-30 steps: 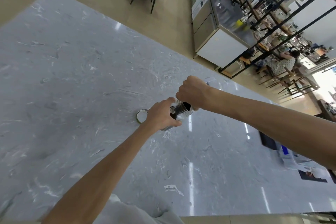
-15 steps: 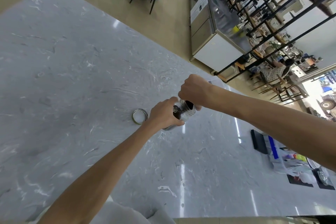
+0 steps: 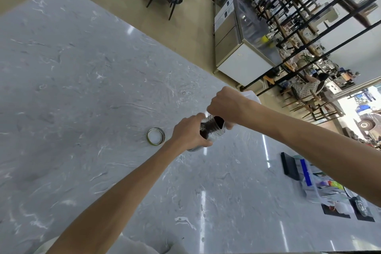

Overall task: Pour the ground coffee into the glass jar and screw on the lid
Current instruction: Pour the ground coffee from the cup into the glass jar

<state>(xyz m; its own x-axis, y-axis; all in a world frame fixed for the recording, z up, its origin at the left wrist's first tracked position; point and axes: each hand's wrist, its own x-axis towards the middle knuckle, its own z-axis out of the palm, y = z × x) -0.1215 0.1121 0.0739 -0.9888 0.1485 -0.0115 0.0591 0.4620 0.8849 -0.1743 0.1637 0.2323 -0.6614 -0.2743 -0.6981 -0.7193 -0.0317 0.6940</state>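
Observation:
My left hand [image 3: 188, 133] is wrapped around a clear glass jar [image 3: 210, 133] that stands on the grey marble table [image 3: 82, 88]; dark ground coffee shows inside it. My right hand [image 3: 225, 105] grips a white coffee container [image 3: 250, 97] tipped down over the jar's mouth, with dark coffee visible at its opening [image 3: 219, 121]. Most of that container is hidden behind the hand. The jar's metal lid [image 3: 156, 136] lies flat on the table just left of the jar, apart from both hands.
A black box [image 3: 289, 166] and a clear plastic case with coloured items [image 3: 321, 183] lie on the table at the right. Dark cards [image 3: 336, 210] sit near the right edge. Beyond the table's far edge are chairs, a steel counter and a seated person.
The view has shifted slightly, so hands, jar and lid sit a little lower left in frame. Both hands keep their hold; the container stays tipped over the jar.

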